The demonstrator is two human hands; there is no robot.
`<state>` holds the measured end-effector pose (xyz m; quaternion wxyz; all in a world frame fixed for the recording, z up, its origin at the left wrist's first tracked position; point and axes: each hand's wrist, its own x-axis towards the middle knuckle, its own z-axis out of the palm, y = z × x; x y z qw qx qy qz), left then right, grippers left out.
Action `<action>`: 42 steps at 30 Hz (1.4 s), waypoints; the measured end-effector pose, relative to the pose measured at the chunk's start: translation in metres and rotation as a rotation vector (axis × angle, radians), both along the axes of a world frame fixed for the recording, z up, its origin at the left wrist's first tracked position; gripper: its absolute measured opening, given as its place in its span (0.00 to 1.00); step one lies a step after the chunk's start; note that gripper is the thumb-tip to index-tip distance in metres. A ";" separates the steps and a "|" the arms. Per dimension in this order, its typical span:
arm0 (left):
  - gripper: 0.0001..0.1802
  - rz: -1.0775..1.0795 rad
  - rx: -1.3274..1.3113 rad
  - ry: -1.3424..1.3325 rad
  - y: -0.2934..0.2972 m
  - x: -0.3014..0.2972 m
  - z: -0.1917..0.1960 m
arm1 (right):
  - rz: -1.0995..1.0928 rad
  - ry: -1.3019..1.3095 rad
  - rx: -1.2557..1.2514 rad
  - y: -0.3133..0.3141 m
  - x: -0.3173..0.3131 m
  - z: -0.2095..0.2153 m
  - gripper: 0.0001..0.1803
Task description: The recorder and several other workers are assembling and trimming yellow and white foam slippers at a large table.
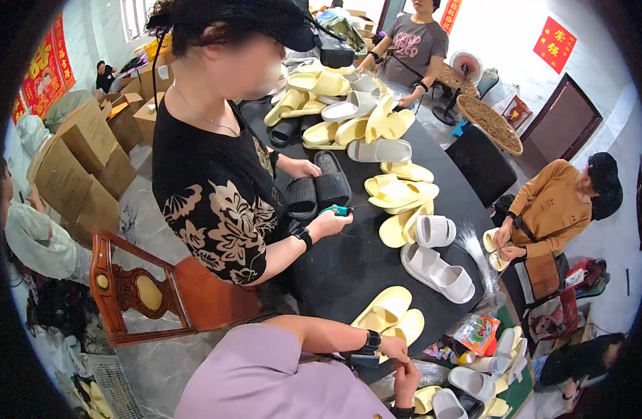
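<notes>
My left hand [394, 347], below a black wristband, has its fingers curled in. Just below it, my right hand [407, 381] is closed too, its fingertips close to the left ones. Whatever the two hands pinch is too small to make out. Beyond my left wrist, a pair of yellow slippers [382, 309] rests on the dark table [335, 269]. Clear plastic film [427, 371] lies beside my hands. Near my right hand are a grey slipper [472, 383] and several yellow ones.
A co-worker on the left holds black slippers [333, 188] and teal-handled snips [337, 210]. Yellow and grey slippers [323, 82] pile up at the far end. Another person at right handles pale slippers [498, 250]. A wooden chair [143, 290] and cardboard boxes [73, 174] stand left.
</notes>
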<state>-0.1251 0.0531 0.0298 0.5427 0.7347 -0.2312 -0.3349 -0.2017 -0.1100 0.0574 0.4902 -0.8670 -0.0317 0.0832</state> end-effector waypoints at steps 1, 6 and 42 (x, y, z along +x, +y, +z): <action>0.19 0.005 0.004 0.134 0.002 0.000 0.008 | 0.031 -0.014 -0.046 -0.001 0.000 0.000 0.09; 0.09 0.032 -0.209 0.146 -0.011 0.006 -0.012 | -0.034 0.005 0.040 -0.007 -0.008 -0.023 0.08; 0.08 0.433 -0.794 0.739 0.115 0.054 0.066 | -0.439 0.108 0.288 -0.047 0.068 0.009 0.10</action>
